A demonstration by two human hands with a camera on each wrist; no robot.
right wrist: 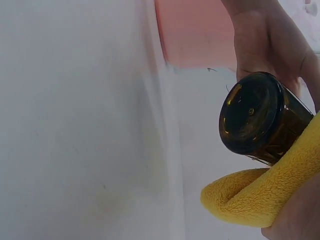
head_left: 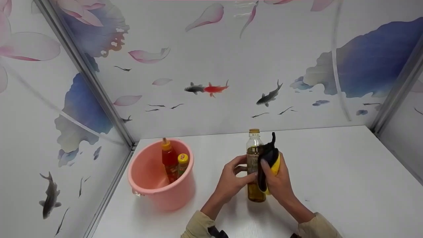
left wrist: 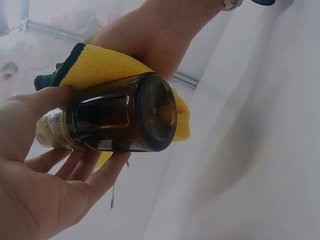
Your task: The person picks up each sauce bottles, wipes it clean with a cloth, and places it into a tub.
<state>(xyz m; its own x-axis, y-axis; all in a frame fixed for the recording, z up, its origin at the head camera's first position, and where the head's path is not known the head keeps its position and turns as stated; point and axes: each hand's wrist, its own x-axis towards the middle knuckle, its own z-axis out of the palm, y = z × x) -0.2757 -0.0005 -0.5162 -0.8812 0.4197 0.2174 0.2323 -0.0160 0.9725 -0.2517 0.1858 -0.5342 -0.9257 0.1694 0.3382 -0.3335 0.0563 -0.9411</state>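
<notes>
A glass bottle of yellowish oil (head_left: 256, 194) with a golden cap is held upright over the white table, its base showing in both wrist views. My left hand (head_left: 231, 181) grips it from the left, thumb on one side and fingers on the other in the left wrist view. On the right, my right hand (head_left: 281, 183) holds a folded yellow and black cloth (head_left: 275, 167) against the bottle's side. In the right wrist view the cloth's fuzzy yellow face (right wrist: 255, 200) lies along the glass. The cloth hides part of the label.
A pink bucket (head_left: 175, 198) stands on the table (head_left: 347, 185) at the left. Inside it are a red sauce bottle (head_left: 169, 160) with an orange top and a small yellow-capped jar (head_left: 182, 162). Printed wall panels (head_left: 214, 59) enclose the back and sides.
</notes>
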